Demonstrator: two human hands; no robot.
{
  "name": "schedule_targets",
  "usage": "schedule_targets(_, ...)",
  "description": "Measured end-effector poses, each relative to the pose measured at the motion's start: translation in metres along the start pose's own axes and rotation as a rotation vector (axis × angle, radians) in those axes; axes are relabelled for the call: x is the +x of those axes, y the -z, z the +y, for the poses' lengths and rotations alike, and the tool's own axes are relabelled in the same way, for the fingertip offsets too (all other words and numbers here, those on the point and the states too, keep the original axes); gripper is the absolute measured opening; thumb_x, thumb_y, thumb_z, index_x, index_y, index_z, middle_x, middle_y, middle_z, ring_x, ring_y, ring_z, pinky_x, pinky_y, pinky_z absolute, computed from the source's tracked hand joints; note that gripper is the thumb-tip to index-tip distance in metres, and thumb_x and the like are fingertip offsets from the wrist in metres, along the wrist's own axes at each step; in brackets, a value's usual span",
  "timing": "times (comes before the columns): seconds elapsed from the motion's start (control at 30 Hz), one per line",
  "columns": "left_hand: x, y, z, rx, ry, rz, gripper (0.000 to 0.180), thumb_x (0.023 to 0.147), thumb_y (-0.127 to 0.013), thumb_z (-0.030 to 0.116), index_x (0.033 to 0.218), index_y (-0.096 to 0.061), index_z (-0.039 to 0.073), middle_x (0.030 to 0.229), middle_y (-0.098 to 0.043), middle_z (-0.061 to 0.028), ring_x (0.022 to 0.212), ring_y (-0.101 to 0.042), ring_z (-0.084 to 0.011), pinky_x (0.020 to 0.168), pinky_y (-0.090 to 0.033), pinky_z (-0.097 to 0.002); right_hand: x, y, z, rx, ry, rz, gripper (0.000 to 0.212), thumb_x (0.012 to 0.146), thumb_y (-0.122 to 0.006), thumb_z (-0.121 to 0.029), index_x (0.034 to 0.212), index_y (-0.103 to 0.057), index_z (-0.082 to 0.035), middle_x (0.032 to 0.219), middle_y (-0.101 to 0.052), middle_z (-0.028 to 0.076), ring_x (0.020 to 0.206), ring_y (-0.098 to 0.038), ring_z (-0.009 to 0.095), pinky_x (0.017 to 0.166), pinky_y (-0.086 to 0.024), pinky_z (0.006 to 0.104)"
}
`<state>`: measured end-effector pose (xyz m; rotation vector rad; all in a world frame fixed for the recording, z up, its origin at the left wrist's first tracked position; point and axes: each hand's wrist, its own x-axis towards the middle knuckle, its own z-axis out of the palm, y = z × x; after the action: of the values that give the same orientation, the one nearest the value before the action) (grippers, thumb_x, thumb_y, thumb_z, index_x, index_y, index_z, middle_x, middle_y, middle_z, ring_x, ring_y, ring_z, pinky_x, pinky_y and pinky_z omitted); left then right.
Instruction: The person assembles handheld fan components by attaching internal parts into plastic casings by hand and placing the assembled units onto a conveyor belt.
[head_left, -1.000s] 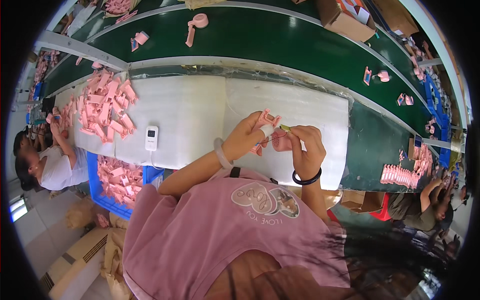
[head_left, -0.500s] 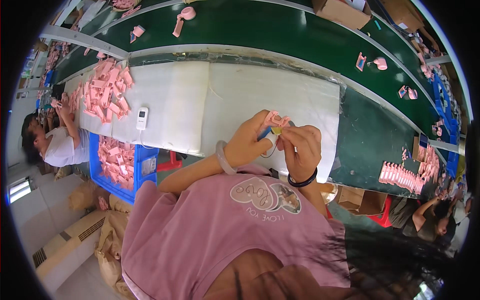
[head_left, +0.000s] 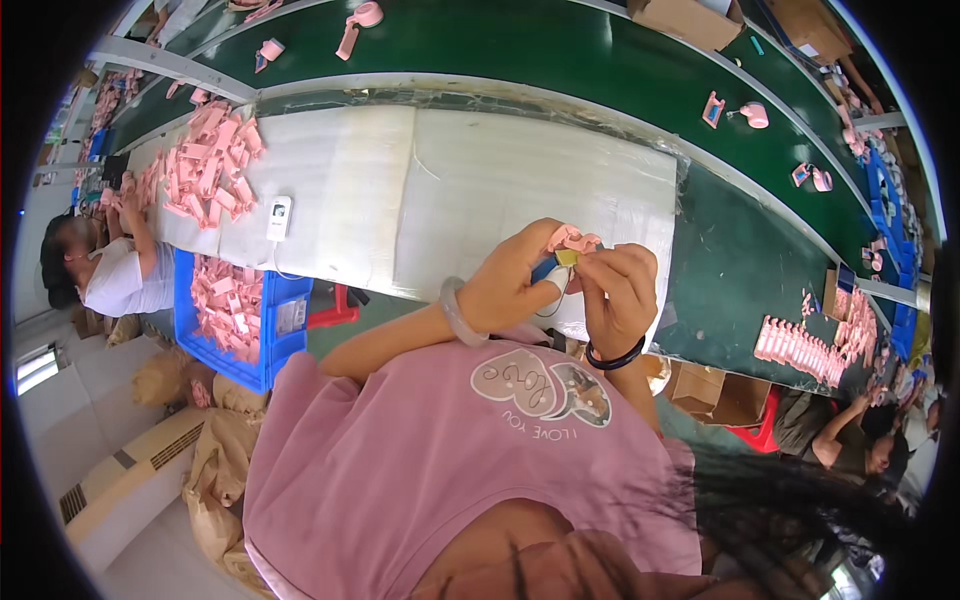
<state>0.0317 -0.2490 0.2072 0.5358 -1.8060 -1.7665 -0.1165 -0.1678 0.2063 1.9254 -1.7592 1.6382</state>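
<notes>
Above the near edge of the white-covered table, my left hand (head_left: 515, 280) grips a small pink plastic housing (head_left: 572, 240). A blue piece and a yellow piece (head_left: 567, 257) show at the housing, between my hands. My right hand (head_left: 622, 290) is closed in a pinch against the same housing from the right, its fingertips by the yellow piece. What the right fingertips hold, if anything, is hidden. A thin dark wire loops below the fingers. White material covers a left fingertip or lies against it; I cannot tell which.
Pink parts lie heaped (head_left: 212, 165) on the table's left, beside a small white device (head_left: 280, 218) with a cable. A blue crate (head_left: 270, 345) of pink parts stands below. The green conveyor (head_left: 480, 55) carries pink pieces. Rows of parts (head_left: 800, 350) lie right. Other people sit at both sides.
Both hands have shifted slightly right with the pink housing between them. The view has moved a little. The grip looks much the same.
</notes>
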Motion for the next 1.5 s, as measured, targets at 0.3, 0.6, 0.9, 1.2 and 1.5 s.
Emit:
schedule_targets(0.3, -0.019, 0.034, 0.010, -0.102, 0.040, -0.073, 0.042, 0.074, -0.048, -0.002, 0.117, -0.047, -0.004, 0.106, -0.057, -0.0174, 0.094, -0.057, -0.0262, 0.086, -0.045, -0.0326, 0.002, -0.026, -0.029, -0.039, 0.000, -0.026, 0.020, 0.072, -0.072, 0.002, 0.089, -0.067, -0.006, 0.083, -0.065, 0.004, 0.075, -0.060, 0.019, 0.082, -0.044, 0.0373)
schedule_targets(0.6, -0.040, 0.064, 0.003, -0.352, -0.054, -0.068, 0.035, 0.083, -0.046, -0.004, 0.118, -0.046, -0.004, 0.117, -0.058, -0.0155, 0.105, -0.057, -0.0204, 0.093, -0.044, -0.0318, 0.011, -0.056, -0.067, -0.131, -0.028, -0.107, 0.021, 0.071, -0.071, 0.007, 0.088, -0.066, -0.003, 0.084, -0.062, 0.009, 0.081, -0.057, 0.028, 0.081, -0.046, 0.0387)
schedule_targets(0.9, -0.046, 0.077, -0.006, -0.160, -0.129, -0.023, 0.026, 0.095, -0.047, 0.001, 0.121, -0.049, 0.001, 0.121, -0.057, -0.0105, 0.113, -0.055, -0.0168, 0.095, -0.045, -0.0291, 0.016, -0.069, -0.071, -0.156, 0.021, -0.129, 0.021, 0.070, -0.071, 0.005, 0.087, -0.066, -0.005, 0.081, -0.064, 0.005, 0.075, -0.060, 0.020, 0.084, -0.043, 0.0395)
schedule_targets(1.2, -0.029, 0.053, -0.009, -0.263, -0.037, 0.093, 0.024, 0.090, -0.057, 0.005, 0.113, -0.054, -0.002, 0.110, -0.064, -0.0121, 0.101, -0.062, -0.0186, 0.085, -0.051, -0.0279, 0.012, -0.056, -0.045, -0.085, 0.011, -0.159, 0.022, 0.070, -0.068, 0.007, 0.088, -0.063, -0.004, 0.082, -0.064, 0.006, 0.077, -0.060, 0.021, 0.087, -0.044, 0.0412)
schedule_targets(1.5, 0.009, 0.024, -0.005, -0.199, 0.202, 0.083, 0.022, 0.093, -0.054, 0.007, 0.113, -0.057, -0.001, 0.102, -0.065, -0.0076, 0.084, -0.060, -0.0114, 0.069, -0.050, -0.0231, 0.017, -0.025, -0.004, -0.050, -0.055, -0.183, 0.024, 0.068, -0.067, 0.006, 0.089, -0.061, -0.004, 0.086, -0.062, 0.007, 0.081, -0.059, 0.024, 0.088, -0.045, 0.0421)
